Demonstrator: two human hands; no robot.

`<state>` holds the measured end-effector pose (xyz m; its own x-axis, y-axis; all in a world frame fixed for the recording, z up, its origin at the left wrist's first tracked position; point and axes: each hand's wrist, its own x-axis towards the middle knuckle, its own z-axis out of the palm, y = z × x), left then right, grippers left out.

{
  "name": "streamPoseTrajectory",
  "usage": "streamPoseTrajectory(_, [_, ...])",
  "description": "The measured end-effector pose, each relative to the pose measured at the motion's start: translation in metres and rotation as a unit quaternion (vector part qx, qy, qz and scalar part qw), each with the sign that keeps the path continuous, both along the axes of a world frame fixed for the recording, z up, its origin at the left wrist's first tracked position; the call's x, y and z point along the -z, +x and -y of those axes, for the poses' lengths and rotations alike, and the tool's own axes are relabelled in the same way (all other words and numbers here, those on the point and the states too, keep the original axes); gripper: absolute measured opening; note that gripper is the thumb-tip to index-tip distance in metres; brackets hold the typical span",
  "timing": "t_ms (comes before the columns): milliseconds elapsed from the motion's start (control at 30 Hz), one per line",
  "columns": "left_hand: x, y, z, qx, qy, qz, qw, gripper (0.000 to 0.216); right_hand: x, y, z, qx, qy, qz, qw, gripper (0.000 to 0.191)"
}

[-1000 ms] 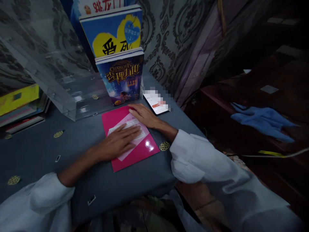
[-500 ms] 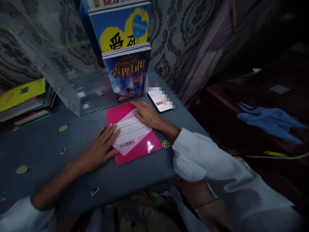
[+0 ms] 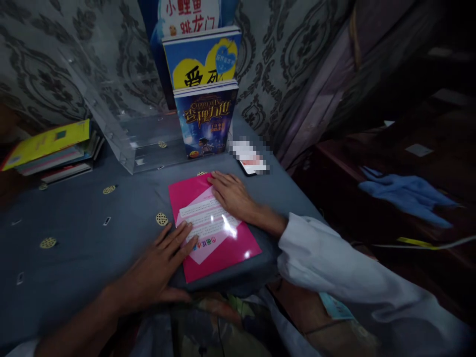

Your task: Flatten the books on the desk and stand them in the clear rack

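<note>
A thin pink book (image 3: 226, 250) with a white printed panel lies flat near the front edge of the cloth-covered table. My left hand (image 3: 163, 260) rests its stretched fingertips on the book's left side, the thumb pointing toward the table edge. Across the book's upper right lies my right hand (image 3: 232, 196), palm down with fingers extended. Behind the book, a clear acrylic stand (image 3: 148, 161) holds several upright books, with a dark blue book (image 3: 204, 124) in front and a blue-and-yellow book (image 3: 203, 59) behind it.
A phone (image 3: 250, 161) with a partly pixelated screen lies right of the stand. Stacked books (image 3: 52, 148) sit at the far left. Patterned wallpaper (image 3: 119, 64) rises behind the table (image 3: 85, 263). Beyond its right edge lies a blue cloth (image 3: 407, 196).
Under both hands, the pink book has slid toward me, closer to the front table edge. My left thumb has spread away from the book. The camera view has shifted slightly.
</note>
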<state>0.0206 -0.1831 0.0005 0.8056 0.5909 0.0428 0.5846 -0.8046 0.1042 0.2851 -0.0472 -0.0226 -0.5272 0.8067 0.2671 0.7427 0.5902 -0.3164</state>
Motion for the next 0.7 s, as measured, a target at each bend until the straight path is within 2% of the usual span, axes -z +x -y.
streamPoseTrajectory(67, [0.003,0.002,0.014,0.008,0.010,-0.001,1.000,0.111,0.000,0.005,0.018,0.000,0.001,0.000,1.000,0.045])
streamPoseTrajectory(233, [0.008,0.010,0.039,0.010,0.093,0.007,0.996,0.061,0.003,0.032,0.054,-0.043,-0.016,-0.039,0.998,0.048])
streamPoseTrajectory(300, [0.007,0.010,0.041,0.012,0.119,0.036,0.992,0.050,0.005,0.049,0.063,-0.086,-0.039,-0.073,0.993,0.050])
streamPoseTrajectory(400, [-0.003,0.006,0.034,0.009,0.122,0.113,0.986,0.049,0.004,0.074,0.072,-0.144,-0.091,-0.122,0.978,0.056])
streamPoseTrajectory(500, [-0.023,0.002,0.020,-0.004,0.095,0.205,0.974,0.049,-0.002,0.087,0.077,-0.171,-0.142,-0.160,0.962,0.058])
streamPoseTrajectory(600, [-0.043,0.003,0.002,-0.045,0.073,0.308,0.948,0.044,-0.008,0.084,0.075,-0.176,-0.161,-0.218,0.946,0.056])
streamPoseTrajectory(700, [-0.055,0.011,-0.018,-0.119,0.046,0.374,0.918,0.038,-0.010,0.072,0.064,-0.142,-0.151,-0.293,0.933,0.053])
